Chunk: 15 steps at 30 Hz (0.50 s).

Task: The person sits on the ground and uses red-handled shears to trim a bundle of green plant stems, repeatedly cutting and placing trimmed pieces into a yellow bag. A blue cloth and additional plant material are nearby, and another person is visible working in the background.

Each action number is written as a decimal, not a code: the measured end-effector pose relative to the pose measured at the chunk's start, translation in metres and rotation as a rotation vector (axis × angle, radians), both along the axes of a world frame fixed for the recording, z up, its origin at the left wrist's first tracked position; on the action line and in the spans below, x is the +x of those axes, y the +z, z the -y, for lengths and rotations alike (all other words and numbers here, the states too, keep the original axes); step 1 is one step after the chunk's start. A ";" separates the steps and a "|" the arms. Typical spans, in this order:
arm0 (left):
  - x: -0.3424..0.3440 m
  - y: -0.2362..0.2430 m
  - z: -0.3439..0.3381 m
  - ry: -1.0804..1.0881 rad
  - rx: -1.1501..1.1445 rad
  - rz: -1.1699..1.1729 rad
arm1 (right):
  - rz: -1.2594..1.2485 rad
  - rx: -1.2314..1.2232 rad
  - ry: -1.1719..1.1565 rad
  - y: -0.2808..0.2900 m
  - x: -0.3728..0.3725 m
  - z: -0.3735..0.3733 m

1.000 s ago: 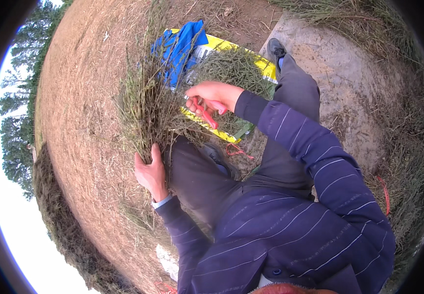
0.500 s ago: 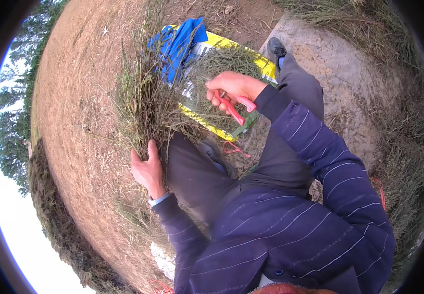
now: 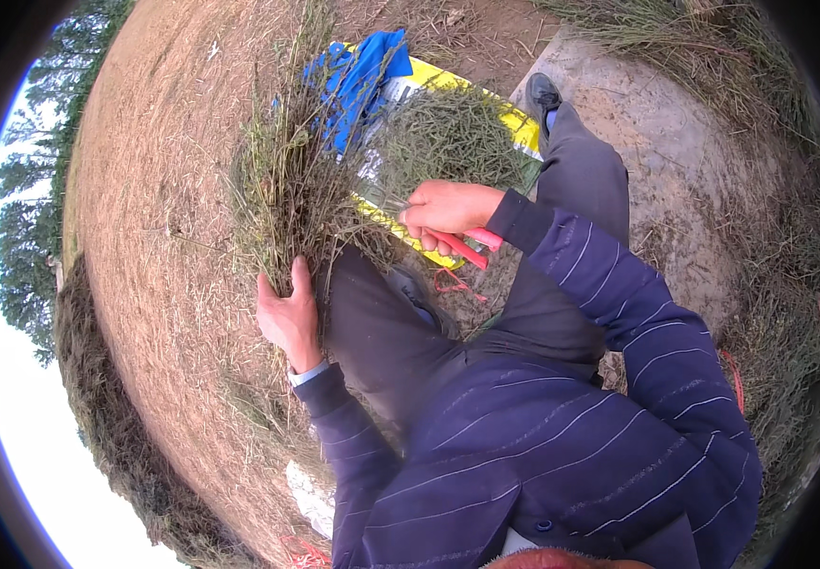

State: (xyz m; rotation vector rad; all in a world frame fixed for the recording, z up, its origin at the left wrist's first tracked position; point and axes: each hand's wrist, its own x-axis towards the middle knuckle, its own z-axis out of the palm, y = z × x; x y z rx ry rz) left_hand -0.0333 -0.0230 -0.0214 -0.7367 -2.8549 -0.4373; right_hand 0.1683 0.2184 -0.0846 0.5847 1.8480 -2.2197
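Observation:
A tall bundle of dry green-brown plant stalks [image 3: 287,161] stands against my left knee. My left hand [image 3: 289,321] is closed round its lower end, with the thumb pointing up. My right hand [image 3: 450,209] grips red-handled scissors [image 3: 467,250], their blades pointing left toward the stalks; the blade tips are hard to make out. Beyond the right hand, a heap of cut green pods or sprigs [image 3: 448,137] lies on a yellow and white printed sheet [image 3: 521,125]. Across the sheet's left side is a blue cloth [image 3: 363,90], partly behind the stalks.
My legs are spread around the sheet, the right shoe [image 3: 543,95] on a pale slab [image 3: 656,114]. More cut plants [image 3: 789,294] are piled along the right. Red string [image 3: 457,284] lies between my feet. Dry stubble ground [image 3: 154,190] stretches left toward trees [image 3: 26,247].
My right hand with the scissors has moved down toward me, uncovering more of the green heap. The left hand and the bundle have barely shifted.

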 end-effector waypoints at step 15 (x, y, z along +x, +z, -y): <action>-0.001 -0.008 0.000 -0.005 -0.010 -0.090 | -0.013 -0.187 -0.050 0.036 0.096 0.011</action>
